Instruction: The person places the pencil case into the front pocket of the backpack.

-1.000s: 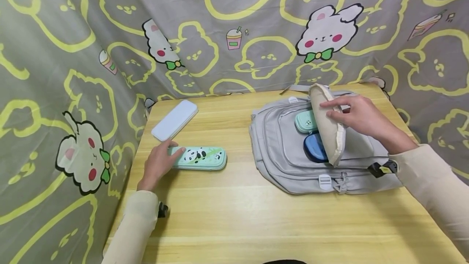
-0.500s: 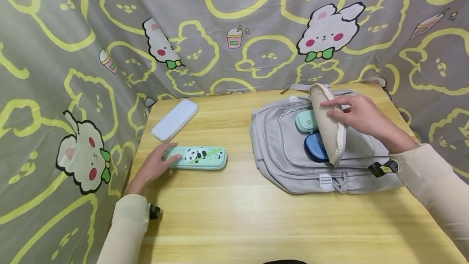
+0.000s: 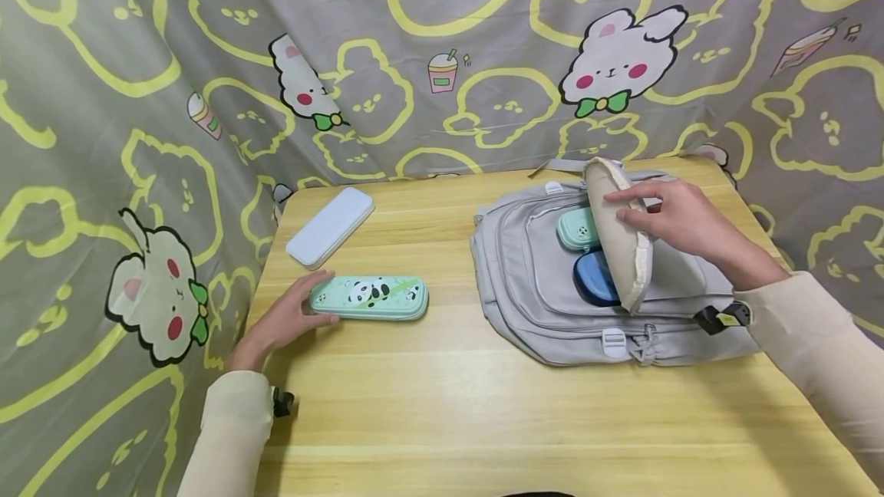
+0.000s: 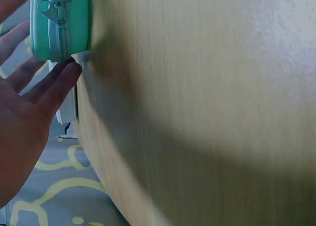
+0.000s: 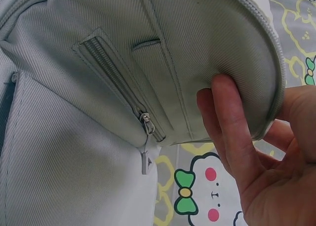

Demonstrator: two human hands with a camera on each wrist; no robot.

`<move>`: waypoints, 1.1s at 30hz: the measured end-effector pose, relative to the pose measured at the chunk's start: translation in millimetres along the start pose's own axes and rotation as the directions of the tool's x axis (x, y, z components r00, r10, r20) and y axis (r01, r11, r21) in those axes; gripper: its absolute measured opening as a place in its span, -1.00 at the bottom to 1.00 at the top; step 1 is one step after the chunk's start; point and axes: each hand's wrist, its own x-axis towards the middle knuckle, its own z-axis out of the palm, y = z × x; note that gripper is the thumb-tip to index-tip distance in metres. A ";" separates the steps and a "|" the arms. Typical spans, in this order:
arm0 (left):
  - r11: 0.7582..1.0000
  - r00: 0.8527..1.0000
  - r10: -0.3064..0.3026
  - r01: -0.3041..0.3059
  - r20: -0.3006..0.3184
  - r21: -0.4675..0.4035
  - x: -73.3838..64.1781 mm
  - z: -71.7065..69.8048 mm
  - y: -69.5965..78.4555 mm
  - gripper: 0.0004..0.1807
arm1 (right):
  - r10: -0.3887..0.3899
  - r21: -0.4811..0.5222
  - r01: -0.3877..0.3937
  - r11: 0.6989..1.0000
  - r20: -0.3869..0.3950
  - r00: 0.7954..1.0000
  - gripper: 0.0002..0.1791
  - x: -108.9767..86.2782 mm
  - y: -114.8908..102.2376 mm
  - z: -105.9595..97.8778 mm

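Observation:
Around the left end of a mint-green panda pencil case on the table, my left hand lies with thumb and fingers spread along its two long sides. In the left wrist view, the case's zipper pull faces the camera and the fingers are fairly straight. My right hand pinches the raised pocket flap of a grey backpack. The right wrist view has its fingers on the flap's lining. A smaller mint case and a dark blue case show in the pocket, partly covered by the flap.
A pale blue pencil case lies behind the panda case near the table's left edge. Patterned curtain hangs at the back and sides of the wooden table. Inside the flap is a small zipper.
My left hand has slid left from on top of the panda case to around its left end, with the thumb lowered to its near side. The case and my right hand stay put.

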 end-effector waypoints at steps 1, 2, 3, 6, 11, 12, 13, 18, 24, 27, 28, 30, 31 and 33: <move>1.000 1.000 0.004 -0.004 0.002 -0.001 0.0 0.0 -0.4 0.00 | 0.000 -0.004 0.000 1.000 -0.001 1.000 -0.60 0.3 0.1 0.0; 1.000 1.000 0.009 -0.009 0.004 -0.005 0.0 -0.1 -1.0 -0.01 | 0.000 -0.005 0.000 1.000 0.000 1.000 -0.60 0.3 0.1 -0.1; 1.000 1.000 0.016 -0.016 0.004 -0.007 -0.1 -0.2 -1.4 -0.03 | 0.001 -0.005 -0.001 1.000 0.001 1.000 -0.60 0.4 0.0 -0.1; 0.999 1.000 0.025 -0.025 0.004 -0.022 -1.4 -0.7 -2.2 -0.06 | -0.001 -0.006 0.001 1.000 -0.001 1.000 -0.60 0.3 -0.7 -0.2; 0.999 1.000 0.021 -0.021 -0.011 -0.045 -3.2 0.6 -3.7 -0.07 | -0.005 -0.012 0.005 1.000 -0.006 1.000 -0.62 0.3 -0.5 -0.3; 0.999 1.000 0.016 -0.017 -0.014 -0.048 -3.0 1.3 -4.2 -0.08 | -0.005 -0.013 0.005 1.000 -0.005 1.000 -0.61 0.4 -0.2 -0.2; 0.999 1.000 0.012 -0.013 -0.017 -0.051 -2.7 1.9 -4.8 -0.08 | -0.005 -0.012 0.005 1.000 -0.003 1.000 -0.61 0.5 0.4 -0.3; 0.998 1.000 -0.008 0.006 -0.026 -0.065 -2.1 3.7 -5.6 -0.08 | 0.002 -0.011 -0.002 1.000 0.003 1.000 -0.60 1.2 0.8 0.0; 0.995 0.999 -0.032 0.029 -0.033 -0.096 -3.1 4.1 -5.0 -0.09 | 0.000 -0.009 0.000 1.000 -0.007 1.000 -0.61 1.2 -0.3 0.1; 0.992 0.998 -0.050 0.046 -0.029 -0.119 -3.7 4.2 -4.9 -0.08 | -0.007 -0.003 0.007 1.000 -0.009 1.000 -0.60 1.3 -0.7 0.5; 0.991 0.998 -0.056 0.053 -0.027 -0.124 -3.8 4.4 -4.8 -0.07 | -0.007 -0.002 0.007 1.000 -0.009 1.000 -0.60 1.3 -0.6 0.7; 0.989 0.997 -0.071 0.068 -0.020 -0.133 -3.7 5.0 -4.8 -0.06 | -0.004 -0.004 0.004 1.000 -0.010 1.000 -0.61 1.1 -0.1 0.8; 0.987 0.997 -0.079 0.076 -0.016 -0.138 -3.8 5.2 -4.9 -0.06 | -0.003 -0.006 0.003 1.000 -0.009 1.000 -0.61 1.1 0.0 0.8; 0.986 0.996 -0.093 0.090 -0.014 -0.140 -4.0 5.8 -5.1 -0.04 | -0.002 -0.009 0.002 1.000 -0.009 1.000 -0.61 1.3 0.7 0.9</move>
